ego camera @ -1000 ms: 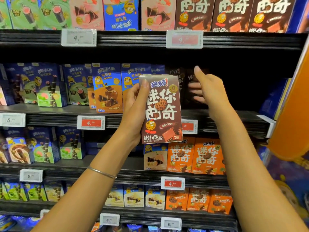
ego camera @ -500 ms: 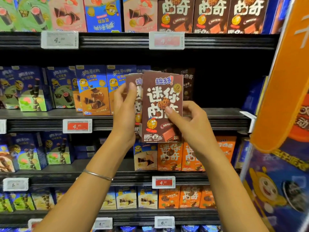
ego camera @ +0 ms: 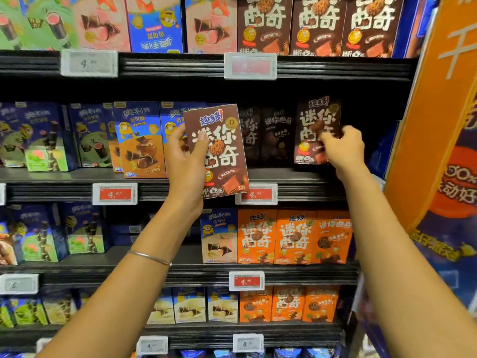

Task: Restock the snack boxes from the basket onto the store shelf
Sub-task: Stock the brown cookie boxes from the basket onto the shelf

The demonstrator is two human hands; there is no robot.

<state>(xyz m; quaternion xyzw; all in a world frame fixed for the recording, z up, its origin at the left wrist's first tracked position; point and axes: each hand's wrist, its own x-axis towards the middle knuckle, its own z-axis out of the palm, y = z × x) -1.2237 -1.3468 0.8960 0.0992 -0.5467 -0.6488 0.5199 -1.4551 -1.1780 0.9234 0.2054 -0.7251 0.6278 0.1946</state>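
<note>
My left hand (ego camera: 187, 161) grips a brown cookie box (ego camera: 219, 153) upright in front of the second shelf (ego camera: 296, 177), thumb on its front. My right hand (ego camera: 340, 148) holds a second brown cookie box (ego camera: 316, 125) at the right end of that shelf, its base at the shelf board, beside two dark brown boxes (ego camera: 265, 135) standing further back. No basket is in view.
Blue wafer boxes (ego camera: 139, 140) fill the shelf's left part. Orange cookie boxes (ego camera: 294, 236) stand on the shelf below, brown ones (ego camera: 317, 24) above. Price tags (ego camera: 256, 193) line the shelf edges. An orange display board (ego camera: 438, 125) juts in at the right.
My right hand took the front box from the pair held together and carried it right onto the shelf. My left hand keeps the other box, now lower and tilted slightly.
</note>
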